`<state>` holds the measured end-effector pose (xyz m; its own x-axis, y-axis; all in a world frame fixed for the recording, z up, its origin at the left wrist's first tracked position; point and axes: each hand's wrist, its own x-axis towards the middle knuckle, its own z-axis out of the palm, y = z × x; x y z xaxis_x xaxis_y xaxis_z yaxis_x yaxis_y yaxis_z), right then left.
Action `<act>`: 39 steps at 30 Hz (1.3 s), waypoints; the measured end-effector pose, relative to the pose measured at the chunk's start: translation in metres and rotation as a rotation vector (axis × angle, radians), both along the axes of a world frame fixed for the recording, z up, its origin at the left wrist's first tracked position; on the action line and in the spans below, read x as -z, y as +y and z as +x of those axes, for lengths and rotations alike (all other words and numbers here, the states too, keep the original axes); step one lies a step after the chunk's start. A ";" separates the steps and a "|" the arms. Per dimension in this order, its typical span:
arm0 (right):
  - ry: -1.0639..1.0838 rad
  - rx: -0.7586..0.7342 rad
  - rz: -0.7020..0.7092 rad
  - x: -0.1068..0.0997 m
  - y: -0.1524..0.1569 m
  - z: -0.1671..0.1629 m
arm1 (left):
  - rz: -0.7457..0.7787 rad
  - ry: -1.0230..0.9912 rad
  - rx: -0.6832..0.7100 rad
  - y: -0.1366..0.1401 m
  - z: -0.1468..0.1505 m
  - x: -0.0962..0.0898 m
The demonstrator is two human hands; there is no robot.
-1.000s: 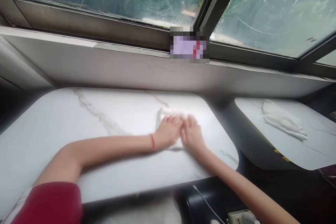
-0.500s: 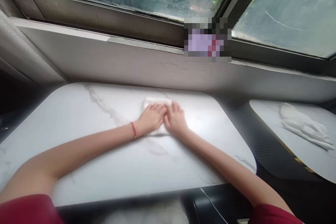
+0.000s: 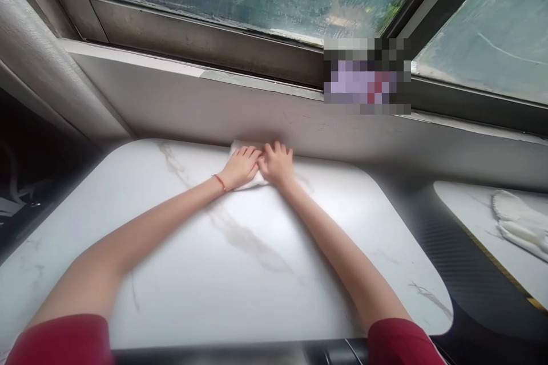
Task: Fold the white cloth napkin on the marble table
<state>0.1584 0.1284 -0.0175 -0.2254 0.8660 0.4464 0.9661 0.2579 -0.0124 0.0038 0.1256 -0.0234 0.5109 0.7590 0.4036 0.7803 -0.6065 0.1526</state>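
A folded white cloth point(image 3: 252, 182) lies at the far edge of a white marbled table point(image 3: 180, 285), against the wall below the window. My left hand point(image 3: 243, 165), with a red string bracelet on the wrist, presses down on the cloth, its fingers bent over it. Beside it and touching it, my right hand point(image 3: 277, 163) grips the cloth's right part, fingers curled toward the wall. Both palms cover much of the cloth, so its right side is mostly hidden.
To the right stands a second marbled table point(image 3: 466, 205) with a crumpled white cloth point(image 3: 520, 219) on it. A dark ribbed surface point(image 3: 449, 256) lies between the tables. Behind are the pale wall point(image 3: 180, 102), the window frame point(image 3: 205, 40) and a blurred-out purple item point(image 3: 355, 80).
Both hands have pushed the cloth away from me, from the table's middle toward its far edge at the wall. The view has shifted slightly left.
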 end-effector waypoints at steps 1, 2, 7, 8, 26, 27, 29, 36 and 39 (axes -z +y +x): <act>-0.005 0.002 0.001 0.000 0.001 0.000 | -0.005 -0.006 -0.002 0.000 0.000 0.000; -0.010 0.003 0.000 -0.001 0.000 0.000 | -0.009 -0.010 -0.003 0.000 0.000 0.001; -0.019 0.027 -0.031 -0.002 -0.006 -0.001 | -0.019 -0.006 0.000 0.000 0.000 -0.003; -0.022 0.027 -0.043 -0.002 -0.009 -0.002 | -0.023 0.001 0.002 0.000 -0.001 -0.004; -0.194 -0.315 -0.097 -0.009 -0.233 -0.017 | 0.052 0.239 0.089 -0.236 -0.037 -0.030; -0.169 -0.318 -0.088 -0.005 -0.231 -0.023 | 0.068 0.250 0.074 -0.236 -0.041 -0.029; -0.112 -0.338 -0.097 0.003 -0.213 -0.034 | 0.071 0.255 0.035 -0.225 -0.051 -0.028; 0.003 -0.401 -0.133 0.007 -0.104 -0.081 | -0.076 0.184 -0.083 -0.137 -0.099 -0.032; 0.023 -0.380 -0.122 0.007 -0.070 -0.108 | -0.110 0.132 -0.107 -0.106 -0.124 -0.030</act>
<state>0.0499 0.0584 -0.0248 -0.5315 0.7694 0.3542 0.8010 0.5925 -0.0851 -0.1201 0.0193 0.0067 0.4676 0.8478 0.2501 0.8572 -0.5040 0.1056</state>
